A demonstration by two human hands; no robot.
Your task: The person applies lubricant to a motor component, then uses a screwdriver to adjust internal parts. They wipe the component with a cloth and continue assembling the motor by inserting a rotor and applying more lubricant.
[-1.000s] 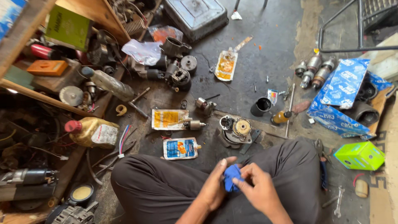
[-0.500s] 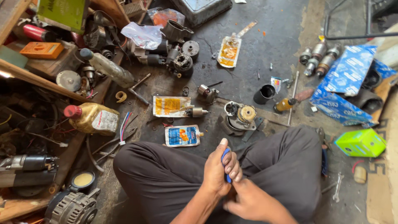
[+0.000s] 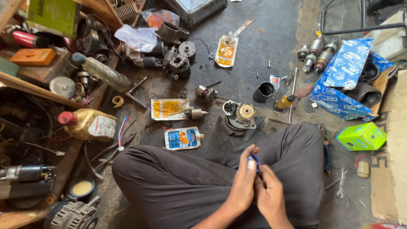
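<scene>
Blue plastic piece [image 3: 254, 160] sits pinched between left hand [image 3: 245, 183] and right hand [image 3: 269, 196], both closed on it. Beyond the knees, the motor [image 3: 238, 116] lies open on the floor [image 3: 254, 51], parts unassembled.

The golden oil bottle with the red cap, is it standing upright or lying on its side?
Lying on its side. The golden oil bottle rests flat on the floor, red cap pointing left, label facing up.
</scene>
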